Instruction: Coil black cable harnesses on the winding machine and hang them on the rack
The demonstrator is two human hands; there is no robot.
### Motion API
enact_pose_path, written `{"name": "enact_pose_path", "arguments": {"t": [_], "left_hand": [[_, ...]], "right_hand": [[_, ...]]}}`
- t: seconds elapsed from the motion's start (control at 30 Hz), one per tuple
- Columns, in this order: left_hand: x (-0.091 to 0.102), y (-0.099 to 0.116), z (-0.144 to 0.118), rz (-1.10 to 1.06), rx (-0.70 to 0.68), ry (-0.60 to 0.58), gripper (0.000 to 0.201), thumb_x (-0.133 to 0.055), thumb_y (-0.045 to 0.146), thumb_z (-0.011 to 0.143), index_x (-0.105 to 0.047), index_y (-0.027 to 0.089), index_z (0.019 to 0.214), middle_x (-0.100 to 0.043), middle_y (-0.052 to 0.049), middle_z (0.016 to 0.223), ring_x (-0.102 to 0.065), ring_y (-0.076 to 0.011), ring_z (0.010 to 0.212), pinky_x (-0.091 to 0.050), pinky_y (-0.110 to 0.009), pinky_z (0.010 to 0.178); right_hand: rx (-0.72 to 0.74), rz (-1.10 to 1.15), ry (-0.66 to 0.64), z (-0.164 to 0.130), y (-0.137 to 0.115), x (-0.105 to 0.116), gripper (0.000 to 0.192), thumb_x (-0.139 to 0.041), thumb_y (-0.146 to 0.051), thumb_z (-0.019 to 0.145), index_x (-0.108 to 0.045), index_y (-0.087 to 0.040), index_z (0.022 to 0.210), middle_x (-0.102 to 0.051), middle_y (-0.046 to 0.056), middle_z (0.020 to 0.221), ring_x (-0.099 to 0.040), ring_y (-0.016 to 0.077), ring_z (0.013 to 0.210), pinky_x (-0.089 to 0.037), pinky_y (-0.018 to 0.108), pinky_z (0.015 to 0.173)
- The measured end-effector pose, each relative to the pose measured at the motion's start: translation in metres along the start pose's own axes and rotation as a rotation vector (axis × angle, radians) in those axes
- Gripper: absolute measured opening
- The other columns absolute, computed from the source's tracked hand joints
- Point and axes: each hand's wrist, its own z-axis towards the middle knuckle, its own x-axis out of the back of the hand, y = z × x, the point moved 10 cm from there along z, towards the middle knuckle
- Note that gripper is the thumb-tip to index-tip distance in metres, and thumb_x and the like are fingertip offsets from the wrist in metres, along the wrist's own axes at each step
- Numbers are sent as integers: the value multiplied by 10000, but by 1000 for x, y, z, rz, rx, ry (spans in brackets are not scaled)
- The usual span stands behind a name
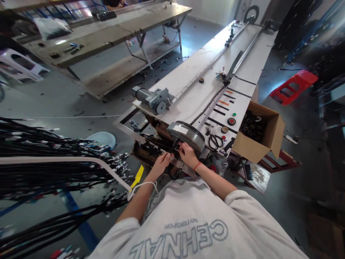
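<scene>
both hands (pixel 175 155) pinch black cable (pixel 174 145) at bench edge (pixel 151 112).

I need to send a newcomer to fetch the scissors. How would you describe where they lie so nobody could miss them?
Start at the long white bench and follow it to its near end, where the person's right hand works beside a round grey wheel. The scissors lie flat just right of that wheel, before the open cardboard box. Their black looped handles set them apart from the round buttons nearby.
</scene>
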Motion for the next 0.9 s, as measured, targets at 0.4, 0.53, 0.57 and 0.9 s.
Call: {"name": "enact_pose_path", "arguments": {"t": [0.4,0.53,0.57,0.9], "left_hand": [[-10,8,6,585,-123,27,279,-473,419,872,-593,192,763,-619,-45,682,-569,-195,667,-428,-291,652],[-17,9,3,720,-136,48,226,-440,313,885,-618,178,854,-670,-96,742,-622,-231,691,-445,-313,672],[-17,10,1,755,-150,71,214,-460,304,878,-627,171,883,-672,-103,741,-627,-236,691,-446,-314,676],[4,-58,-22,495,41,-4,382,-562,537,796,-624,161,775,-600,-10,658,-520,-158,617,-411,-258,608]], "right_hand": [[118,-100,-97,3,-30,-2,213,-476,-77,826,-526,-220,976,-637,50,1016,-608,190,914,-468,340,892],[217,-200,-179,16,-51,-8,266,-583,-167,840,-526,-172,1100,-577,115,1201,-598,210,1010,-439,381,989],[212,-234,-194,18,-54,-11,267,-585,-199,860,-529,-161,1118,-577,124,1190,-600,218,1012,-447,386,981],[-117,-364,574,-23,11,190,451,-533,-355,881,-497,-124,1266,-476,228,1378,-394,337,1350,-287,542,1121]]}}
